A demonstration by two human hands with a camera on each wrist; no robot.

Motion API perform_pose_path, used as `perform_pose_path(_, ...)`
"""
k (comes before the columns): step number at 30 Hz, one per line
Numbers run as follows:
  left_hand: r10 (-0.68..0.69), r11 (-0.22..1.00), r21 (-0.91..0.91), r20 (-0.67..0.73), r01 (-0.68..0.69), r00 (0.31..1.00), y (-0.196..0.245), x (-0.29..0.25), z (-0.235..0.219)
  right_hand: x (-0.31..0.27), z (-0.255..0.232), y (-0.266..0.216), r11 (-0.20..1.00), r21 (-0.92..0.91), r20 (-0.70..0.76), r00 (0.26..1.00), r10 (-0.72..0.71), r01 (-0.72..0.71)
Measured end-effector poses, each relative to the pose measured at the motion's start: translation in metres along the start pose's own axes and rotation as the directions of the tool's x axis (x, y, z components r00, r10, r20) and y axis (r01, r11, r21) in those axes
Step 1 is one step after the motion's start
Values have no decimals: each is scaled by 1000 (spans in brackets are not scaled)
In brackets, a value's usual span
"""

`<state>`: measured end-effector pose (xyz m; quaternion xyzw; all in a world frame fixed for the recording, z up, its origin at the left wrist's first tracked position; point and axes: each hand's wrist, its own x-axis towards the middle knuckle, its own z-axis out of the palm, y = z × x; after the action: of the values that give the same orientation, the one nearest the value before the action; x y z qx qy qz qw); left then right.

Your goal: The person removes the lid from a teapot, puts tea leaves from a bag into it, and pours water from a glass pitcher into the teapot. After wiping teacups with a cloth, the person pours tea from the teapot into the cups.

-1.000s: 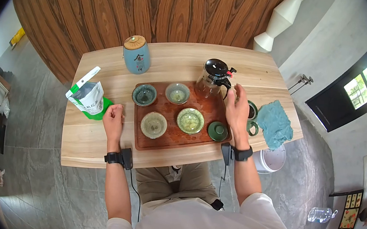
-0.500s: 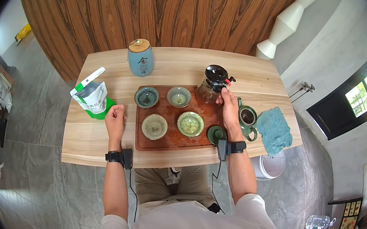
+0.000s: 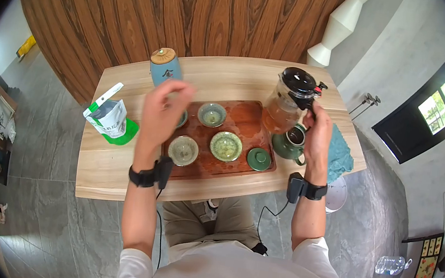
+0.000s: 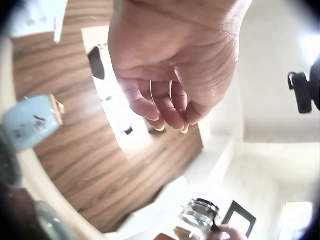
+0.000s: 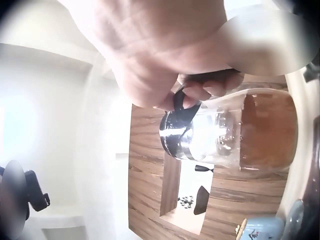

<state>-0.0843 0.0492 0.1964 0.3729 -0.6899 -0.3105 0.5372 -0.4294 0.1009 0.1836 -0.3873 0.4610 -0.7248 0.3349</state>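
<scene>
My right hand (image 3: 319, 131) grips the black handle of a glass teapot (image 3: 280, 113) with a black lid. Amber tea (image 5: 270, 130) shows in its lower part in the right wrist view. The pot is raised at the tray's right side and overlaps the lidless green teapot (image 3: 288, 148). My left hand (image 3: 163, 112) is up over the left of the wooden tray (image 3: 247, 121), its fingers loosely bent around nothing. It partly hides a dark cup (image 3: 182, 119). Also on the tray are a grey cup (image 3: 212, 115), a beige cup (image 3: 183, 151), a yellow-green cup (image 3: 226, 147) and a green lid (image 3: 259, 159).
A blue canister (image 3: 158, 71) with a wooden lid stands at the back left. At the table's left lies a green and white pouch (image 3: 109, 120) with a white clip. A teal cloth (image 3: 340, 158) is at the right edge, above a white bucket (image 3: 338, 195) on the floor.
My right hand has taken hold of the glass teapot's handle, lifted it off the tray and moved it right. My left hand has risen from beside the pouch to over the tray.
</scene>
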Motion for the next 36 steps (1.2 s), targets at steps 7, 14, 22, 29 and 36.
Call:
perform_pose_path(7,463,886,-156,338,-437,819,79,51,127,-24,-38,-52,945,-322,-180,984,-2,-57)
perform_pose_path(14,351,927,-142,651,-347,673,80,46,186,-22,-78,-47,851,-494,-297,954,28,-179)
perform_pose_path(22,222,975,-150,723,-166,654,55,37,207,-5,-96,-45,649,-744,-272,959,-75,-160)
perform_pose_path(29,179,980,-192,733,-52,656,29,34,219,3,-86,-49,337,-935,-139,988,-68,-108)
perform_pose_path(36,13,986,-119,763,120,647,19,22,216,-3,-78,-47,-76,-973,221,974,-51,217)
